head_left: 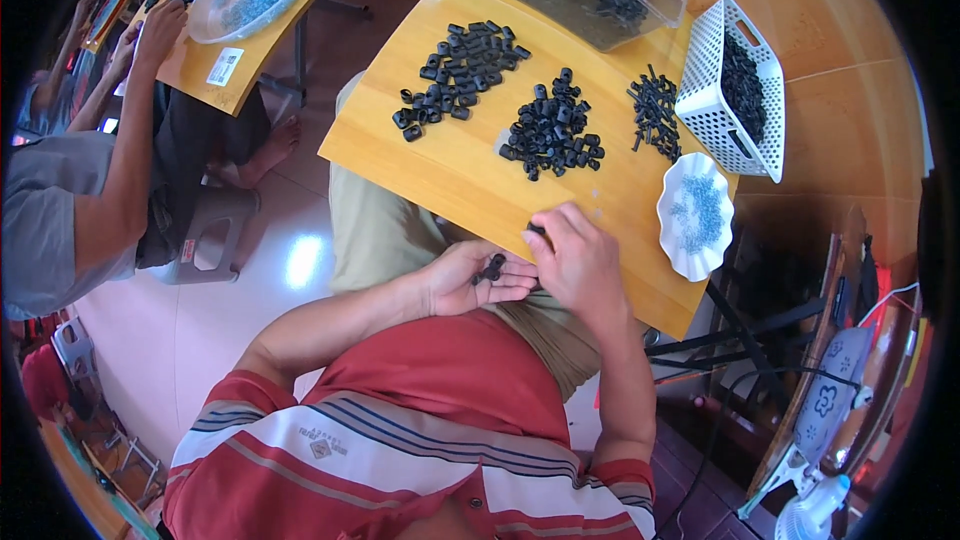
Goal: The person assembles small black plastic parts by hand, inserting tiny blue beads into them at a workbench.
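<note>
My left hand (468,276) is turned palm up below the table's near edge, fingers stretched out, with small black plastic parts (494,265) resting in it. Just above and to the right, my right hand (578,258) pinches a small black plastic piece (537,229) at the table edge. Ahead of it lies a pile of short black ring-like parts (552,127). Another group of black barrel-shaped parts (462,72) is spread farther left. Thin black pin-like pieces (654,112) lie to the right.
The wooden table (400,175) also bears a white scalloped dish (668,202) of small bluish clear pieces, a white perforated basket (706,85) and a clear bin (585,25), both with black parts. Another person (70,190) works at a second table (190,65) on the left.
</note>
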Tool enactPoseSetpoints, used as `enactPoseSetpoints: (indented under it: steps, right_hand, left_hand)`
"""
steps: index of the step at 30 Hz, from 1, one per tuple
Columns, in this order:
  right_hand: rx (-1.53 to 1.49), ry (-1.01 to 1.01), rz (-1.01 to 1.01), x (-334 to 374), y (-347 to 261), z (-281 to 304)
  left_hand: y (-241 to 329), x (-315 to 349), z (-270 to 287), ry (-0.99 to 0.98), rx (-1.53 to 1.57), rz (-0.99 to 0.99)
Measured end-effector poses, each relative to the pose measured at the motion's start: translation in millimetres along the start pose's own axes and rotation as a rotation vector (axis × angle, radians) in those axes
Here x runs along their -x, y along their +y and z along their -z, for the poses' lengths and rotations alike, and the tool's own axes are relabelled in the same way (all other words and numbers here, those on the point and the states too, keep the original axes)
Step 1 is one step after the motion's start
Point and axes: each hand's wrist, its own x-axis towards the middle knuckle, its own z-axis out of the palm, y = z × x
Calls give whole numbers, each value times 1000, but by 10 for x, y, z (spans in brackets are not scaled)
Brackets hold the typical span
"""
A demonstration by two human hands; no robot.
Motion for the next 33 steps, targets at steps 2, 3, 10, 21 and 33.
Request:
enactPoseSetpoints:
  steps: [2, 3, 10, 21, 33]
  right_hand:
    - [-11, -95, 23, 96, -77, -26]
    - [-12, -96, 22, 134, -142, -32]
    - [-213, -33, 119, 206, -229, -39]
    - [-419, 136, -120, 271, -113, 19]
    - [-434, 149, -22, 258, -58, -78]
  left_hand:
    - [-27, -14, 50, -3, 7, -29]
    - [-50, -18, 65, -7, 14, -55]
    - [-44, 78, 83, 40, 53, -70]
    - [331, 837, -359, 430, -445, -906]
    - [1543, 475, -247, 926, -1055, -1675]
